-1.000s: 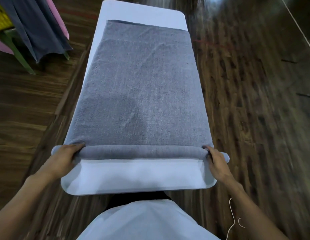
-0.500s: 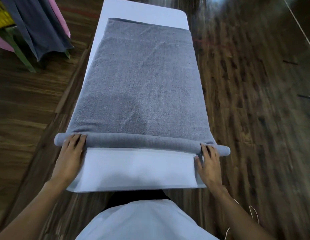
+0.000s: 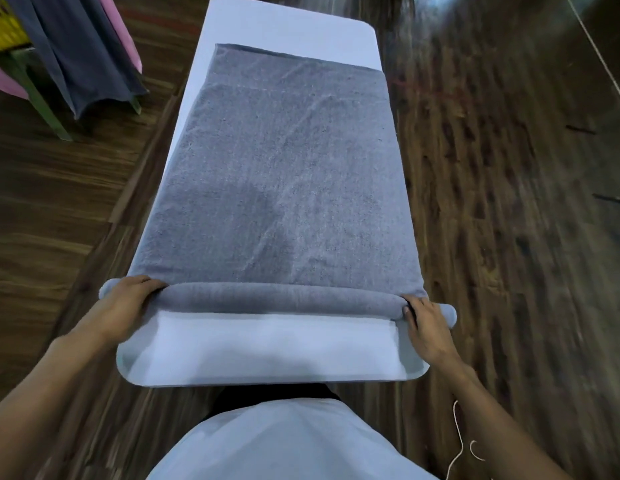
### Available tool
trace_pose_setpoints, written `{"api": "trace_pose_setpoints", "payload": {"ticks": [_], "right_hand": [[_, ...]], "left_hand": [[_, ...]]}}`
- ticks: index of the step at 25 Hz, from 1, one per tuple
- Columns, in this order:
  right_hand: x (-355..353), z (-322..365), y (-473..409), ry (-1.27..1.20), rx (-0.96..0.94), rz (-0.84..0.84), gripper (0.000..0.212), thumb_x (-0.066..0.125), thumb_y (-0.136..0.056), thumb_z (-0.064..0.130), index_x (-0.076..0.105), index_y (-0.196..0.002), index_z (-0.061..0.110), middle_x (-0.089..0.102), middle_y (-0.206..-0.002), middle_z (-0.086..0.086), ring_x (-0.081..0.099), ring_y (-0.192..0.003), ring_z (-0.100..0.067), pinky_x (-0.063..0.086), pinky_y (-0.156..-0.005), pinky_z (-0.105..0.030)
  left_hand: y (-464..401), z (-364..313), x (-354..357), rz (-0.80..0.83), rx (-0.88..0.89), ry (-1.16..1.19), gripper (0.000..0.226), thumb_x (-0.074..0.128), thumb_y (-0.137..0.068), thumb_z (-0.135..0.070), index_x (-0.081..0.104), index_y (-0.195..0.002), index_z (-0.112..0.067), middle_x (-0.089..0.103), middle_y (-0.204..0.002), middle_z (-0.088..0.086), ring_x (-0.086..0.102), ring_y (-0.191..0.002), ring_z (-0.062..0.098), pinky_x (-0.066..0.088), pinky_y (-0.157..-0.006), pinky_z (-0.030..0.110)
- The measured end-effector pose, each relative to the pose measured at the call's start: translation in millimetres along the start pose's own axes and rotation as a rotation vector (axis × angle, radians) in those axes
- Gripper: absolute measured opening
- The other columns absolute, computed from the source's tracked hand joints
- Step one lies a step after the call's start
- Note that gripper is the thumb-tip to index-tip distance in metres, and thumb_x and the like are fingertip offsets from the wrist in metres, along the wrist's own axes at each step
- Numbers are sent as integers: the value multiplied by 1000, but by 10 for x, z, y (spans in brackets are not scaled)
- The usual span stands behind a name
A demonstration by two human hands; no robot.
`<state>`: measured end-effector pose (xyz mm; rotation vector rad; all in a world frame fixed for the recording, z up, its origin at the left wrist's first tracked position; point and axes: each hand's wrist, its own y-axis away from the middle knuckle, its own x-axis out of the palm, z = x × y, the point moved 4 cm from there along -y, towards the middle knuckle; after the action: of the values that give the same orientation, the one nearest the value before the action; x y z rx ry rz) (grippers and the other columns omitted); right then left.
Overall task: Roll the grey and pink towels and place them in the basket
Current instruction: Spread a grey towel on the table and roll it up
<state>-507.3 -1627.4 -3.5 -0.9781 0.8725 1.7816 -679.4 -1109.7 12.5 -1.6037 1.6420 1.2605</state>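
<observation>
Dark wood floor [image 3: 509,202] all round, open on both sides of the narrow white desk [image 3: 273,348], which runs lengthwise away from the person. Grey towel [image 3: 277,168] lies flat along the desk, covering nearly its full width; a bare white strip shows at the far end and a wider bare band at the near end. Towel's near edge is rolled into a tight tube across the desk, both tube ends sticking out past the desk's side edges. Left hand [image 3: 124,306] curls over the tube's left end, fingers on top, grasping it. Right hand [image 3: 424,323] grips the right end, fingers bent round the roll. Far left: dark grey cloth [image 3: 79,53] and pink towel [image 3: 119,29] hang beside a yellow basket [image 3: 3,26].
</observation>
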Motion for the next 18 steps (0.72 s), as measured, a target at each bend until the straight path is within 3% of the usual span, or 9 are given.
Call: {"api": "trace_pose_setpoints", "payload": {"ticks": [2,4,7,10,12,14,18], "right_hand": [[-83,19,-64,-158,37,-35,31,48,-100,11,53,-129,17,57,-126,1,55,-114,-13,44,-101,-30],[-159,95,-148,-225,130,-192,26,57,-95,5,57,-119,12,52,-119,-5,54,-103,-16,47,-96,-31],[-117,234,-181,9,240,-385,8,61,-92,7,65,-99,8,55,-108,-15,51,-97,-29,48,-88,-41],[99,304,28,155,144,-381,25,53,-98,29,66,-108,10,62,-112,-11,52,-107,-29,44,-92,-44],[190,265,149,141,66,-333,37,61,-93,33,61,-122,9,58,-124,-9,49,-120,-27,42,-102,-44],[204,233,128,145,22,-271,45,68,-88,26,56,-127,8,55,-129,-9,47,-124,-28,41,-106,-46],[100,310,-92,70,65,-270,28,61,-92,9,60,-119,3,60,-119,-16,51,-112,-32,42,-102,-45]], "left_hand": [[-99,-74,-115,-46,9,34,37,68,-75,-1,69,-112,-5,69,-111,13,64,-103,30,45,-89,36],[-206,-79,-228,-221,-28,67,29,68,-73,4,70,-100,-7,68,-100,13,63,-92,33,46,-81,37],[-150,-147,-125,-385,-71,-111,27,70,-74,6,70,-96,-10,59,-98,13,52,-88,36,44,-73,46],[102,-245,153,-430,-52,-141,29,55,-91,-7,60,-120,-3,56,-121,16,51,-107,39,45,-88,52],[167,-237,262,-411,-17,-190,43,45,-92,-19,51,-131,0,49,-132,18,47,-118,38,41,-99,50],[90,-207,271,-390,-4,-196,48,46,-90,-16,47,-135,0,46,-136,19,44,-123,38,38,-105,49],[-110,-249,118,-356,-106,-92,42,57,-88,-1,52,-130,-4,53,-132,16,48,-120,36,41,-102,52]]}}
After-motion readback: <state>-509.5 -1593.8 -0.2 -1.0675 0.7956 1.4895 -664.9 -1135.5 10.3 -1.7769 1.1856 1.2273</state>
